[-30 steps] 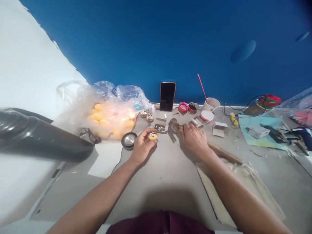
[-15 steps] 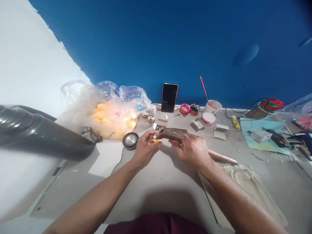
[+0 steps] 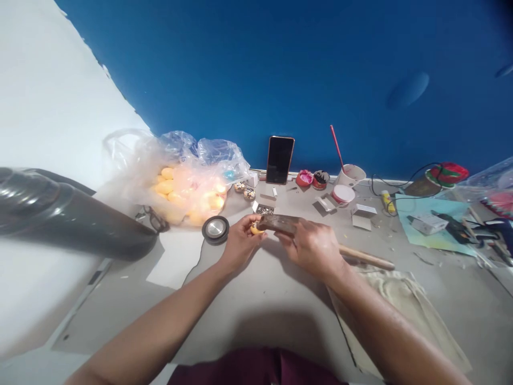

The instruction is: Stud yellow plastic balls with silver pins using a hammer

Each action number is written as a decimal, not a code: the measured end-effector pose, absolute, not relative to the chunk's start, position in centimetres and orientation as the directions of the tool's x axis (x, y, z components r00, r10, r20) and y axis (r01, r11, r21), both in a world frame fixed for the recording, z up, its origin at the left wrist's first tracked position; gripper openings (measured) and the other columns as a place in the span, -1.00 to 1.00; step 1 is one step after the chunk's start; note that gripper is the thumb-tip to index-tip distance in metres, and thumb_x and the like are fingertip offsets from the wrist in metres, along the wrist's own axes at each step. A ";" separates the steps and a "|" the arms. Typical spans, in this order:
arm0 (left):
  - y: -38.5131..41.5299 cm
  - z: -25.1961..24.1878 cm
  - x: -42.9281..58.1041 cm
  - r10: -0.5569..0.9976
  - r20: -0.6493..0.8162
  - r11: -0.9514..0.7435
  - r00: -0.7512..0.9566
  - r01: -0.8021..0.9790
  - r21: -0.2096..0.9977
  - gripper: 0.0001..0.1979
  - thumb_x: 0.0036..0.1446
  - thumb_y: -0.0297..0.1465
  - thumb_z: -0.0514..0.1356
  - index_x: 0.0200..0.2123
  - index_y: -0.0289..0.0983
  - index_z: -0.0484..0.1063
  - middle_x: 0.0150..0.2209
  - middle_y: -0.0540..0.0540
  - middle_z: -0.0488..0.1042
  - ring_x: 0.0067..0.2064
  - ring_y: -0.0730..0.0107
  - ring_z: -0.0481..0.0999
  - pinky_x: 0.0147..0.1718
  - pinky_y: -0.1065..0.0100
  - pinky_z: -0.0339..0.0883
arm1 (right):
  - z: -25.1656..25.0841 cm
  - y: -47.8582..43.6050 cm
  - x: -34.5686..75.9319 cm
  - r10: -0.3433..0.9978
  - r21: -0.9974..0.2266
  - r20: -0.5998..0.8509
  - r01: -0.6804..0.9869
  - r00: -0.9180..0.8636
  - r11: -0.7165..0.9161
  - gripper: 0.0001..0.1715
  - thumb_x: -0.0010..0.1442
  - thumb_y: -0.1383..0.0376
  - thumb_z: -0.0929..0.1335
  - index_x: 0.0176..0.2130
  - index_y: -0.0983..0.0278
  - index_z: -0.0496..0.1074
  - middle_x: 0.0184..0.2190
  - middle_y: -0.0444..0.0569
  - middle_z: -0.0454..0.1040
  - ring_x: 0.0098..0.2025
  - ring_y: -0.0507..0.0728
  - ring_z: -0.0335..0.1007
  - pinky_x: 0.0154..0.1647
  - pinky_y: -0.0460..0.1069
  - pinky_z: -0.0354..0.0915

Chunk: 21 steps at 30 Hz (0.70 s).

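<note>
My left hand (image 3: pixel 241 238) pinches a small yellow ball (image 3: pixel 256 228) with some shiny bits on its top. My right hand (image 3: pixel 315 246) is closed round a hammer with a dark, worn head (image 3: pixel 280 223), and its wooden handle (image 3: pixel 366 258) sticks out behind the wrist. The head's tip is at the ball's upper right side; whether they touch I cannot tell. Just behind the ball stands a small open box (image 3: pixel 264 209) of shiny metal pieces. Two studded balls (image 3: pixel 249 193) rest farther back. Left of my hand lies a round black-rimmed lid (image 3: pixel 215 230).
A clear plastic bag (image 3: pixel 188 195) of yellow balls sits at the left. A phone (image 3: pixel 280 159) leans on the blue wall. Right of it are a white cup (image 3: pixel 352 174), small open boxes (image 3: pixel 364 215) and a glue stick (image 3: pixel 388 202). A cloth pouch (image 3: pixel 404 310) lies under my right forearm.
The hammer head has dipped slightly toward the ball, and the right hand has shifted a little left. My left hand keeps its hold on the ball. The view has shifted slightly.
</note>
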<state>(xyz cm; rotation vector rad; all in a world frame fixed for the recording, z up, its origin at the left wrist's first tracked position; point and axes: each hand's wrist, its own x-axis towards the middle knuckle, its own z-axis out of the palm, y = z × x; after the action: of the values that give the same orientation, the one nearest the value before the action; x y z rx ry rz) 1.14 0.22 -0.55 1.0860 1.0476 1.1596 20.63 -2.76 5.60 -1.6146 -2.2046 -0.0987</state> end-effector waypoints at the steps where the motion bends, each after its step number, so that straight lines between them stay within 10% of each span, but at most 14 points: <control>1: 0.2 -0.6 1.1 0.993 -0.046 0.061 0.107 -0.148 0.987 -0.57 -0.10 -0.36 0.48 -0.11 -0.30 0.55 -0.28 -0.06 0.58 -0.33 0.38 0.51 -0.34 0.37 0.37 | 5.6 -2.7 20.7 0.896 -0.176 0.363 0.926 -0.254 0.334 -0.60 0.30 0.05 0.33 -0.30 0.30 0.57 -0.46 0.07 0.56 -0.47 0.14 0.43 -0.44 -0.01 0.04; 21: 0.2 -0.2 1.0 0.989 -0.062 0.079 0.132 -0.123 0.989 -0.55 -0.10 -0.32 0.49 -0.11 -0.31 0.55 -0.29 -0.06 0.58 -0.30 0.37 0.50 -0.28 0.37 0.37 | 6.0 -2.9 20.9 0.815 -0.105 0.506 0.918 -0.281 0.382 -0.54 0.34 0.04 0.29 -0.35 0.29 0.57 -0.55 -0.01 0.50 -0.53 0.10 0.36 -0.47 -0.01 0.01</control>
<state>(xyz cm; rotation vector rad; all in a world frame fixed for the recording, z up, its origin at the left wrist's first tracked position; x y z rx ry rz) 1.05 0.19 -0.24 1.1217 1.0549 1.1224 20.89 -2.92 5.99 -1.4890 -2.1635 -0.2832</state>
